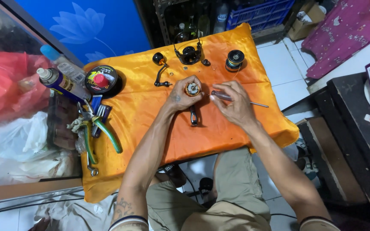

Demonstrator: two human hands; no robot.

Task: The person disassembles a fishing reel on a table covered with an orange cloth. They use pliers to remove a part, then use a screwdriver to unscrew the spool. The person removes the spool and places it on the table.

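Observation:
My left hand (184, 95) grips a small fishing reel body (192, 89), round with an orange and metal face, its black foot (193, 115) resting on the orange cloth (150, 124). My right hand (233, 102) holds a thin screwdriver (236, 99) by its silver handle, the shaft pointing right. Both hands sit close together at the middle of the cloth. Beyond them lie a black crank handle (160, 70), a black rotor with a wire bail (189, 53) and a spool with line (234, 60).
Green-handled pliers (101, 137), small tools, a round black tin with a red knob (101, 79) and a spray can (61, 83) lie at the cloth's left edge. Plastic bags crowd the left. Dark boxes stand to the right on the tiled floor.

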